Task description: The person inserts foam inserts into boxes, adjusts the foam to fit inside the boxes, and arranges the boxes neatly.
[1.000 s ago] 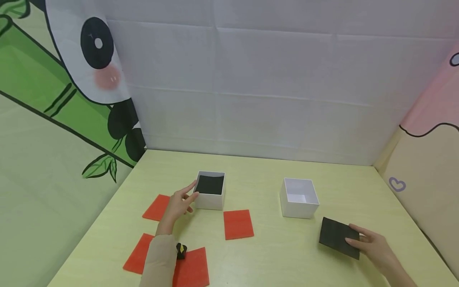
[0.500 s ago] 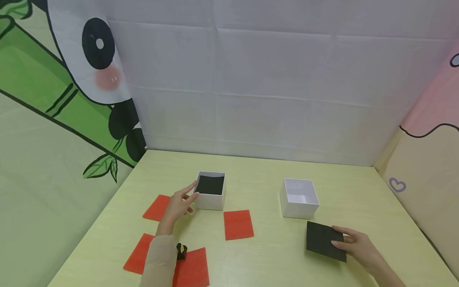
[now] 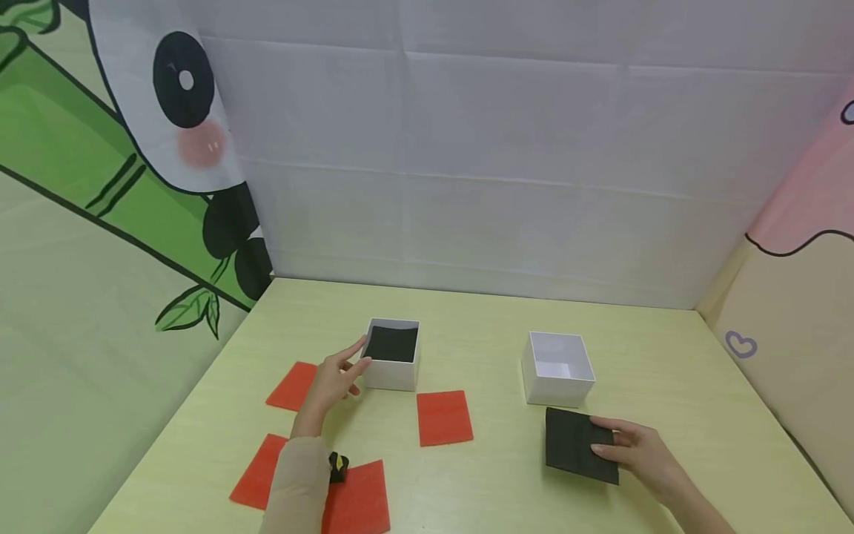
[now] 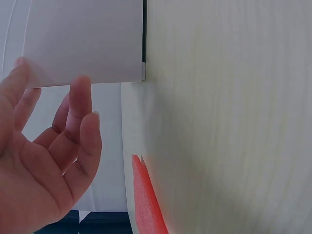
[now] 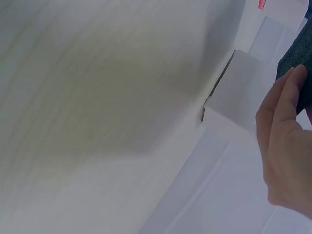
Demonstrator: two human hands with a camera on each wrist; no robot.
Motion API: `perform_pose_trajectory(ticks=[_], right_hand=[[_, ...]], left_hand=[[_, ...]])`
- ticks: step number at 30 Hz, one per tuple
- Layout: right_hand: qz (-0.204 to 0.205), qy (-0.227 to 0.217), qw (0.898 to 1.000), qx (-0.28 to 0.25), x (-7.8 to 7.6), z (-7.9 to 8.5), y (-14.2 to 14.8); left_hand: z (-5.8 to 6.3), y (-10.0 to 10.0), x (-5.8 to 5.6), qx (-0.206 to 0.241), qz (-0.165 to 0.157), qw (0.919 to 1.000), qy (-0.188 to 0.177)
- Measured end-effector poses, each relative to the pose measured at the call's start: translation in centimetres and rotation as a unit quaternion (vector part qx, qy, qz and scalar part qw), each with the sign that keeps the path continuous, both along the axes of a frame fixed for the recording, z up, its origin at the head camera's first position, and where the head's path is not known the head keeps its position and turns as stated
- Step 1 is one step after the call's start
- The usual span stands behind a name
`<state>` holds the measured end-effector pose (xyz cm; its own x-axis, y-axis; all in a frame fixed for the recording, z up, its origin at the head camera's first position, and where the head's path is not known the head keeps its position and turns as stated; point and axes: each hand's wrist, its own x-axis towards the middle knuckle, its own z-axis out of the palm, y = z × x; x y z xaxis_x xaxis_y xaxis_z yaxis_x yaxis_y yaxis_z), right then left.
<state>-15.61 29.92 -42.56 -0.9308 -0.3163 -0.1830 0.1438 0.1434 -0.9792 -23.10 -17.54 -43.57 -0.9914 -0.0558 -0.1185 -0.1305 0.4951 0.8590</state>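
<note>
Black square (image 3: 572,446) moved leftward, pinched by right hand (image 3: 646,458), left hand (image 3: 331,381) spread against box (image 3: 391,377)

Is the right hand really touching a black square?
Touching: the head view shows the right hand pinching the black square, its thumb across the visible face.

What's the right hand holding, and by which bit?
The right hand pinches a black square by its right-hand edge, as the head view shows.

Looks softly and fairly evenly lit in the head view, with a faint shadow beneath the dark sheet (image 3: 572,446), but turns dimmer and hazier (a touch bluish, too) in both wrist views, with broad, soft-edged shadows across the tabletop (image 5: 73,204).
</note>
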Motion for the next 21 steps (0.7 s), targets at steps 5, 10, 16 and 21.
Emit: perform_pose_trajectory(ticks=[5,10,16,21], right_hand=[[0.002,0.004,1.0,-0.007,0.0,0.2,-1.2],[0.012,-0.007,1.0,-0.017,-0.2,0.3,-2.5],[0.025,-0.02,0.999,-0.027,-0.5,0.3,-4.0],[0.031,-0.018,0.999,-0.037,-0.6,0.3,-5.3]], left_hand=[[0.0,-0.1,0.0,0.002,-0.001,1.0,0.001],[0.1,-0.1,0.0,0.003,-0.003,1.0,0.0],[0.2,-0.1,0.1,0.001,-0.001,1.0,-0.002],[0.3,0.0,0.2,0.0,-0.004,1.0,0.002]])
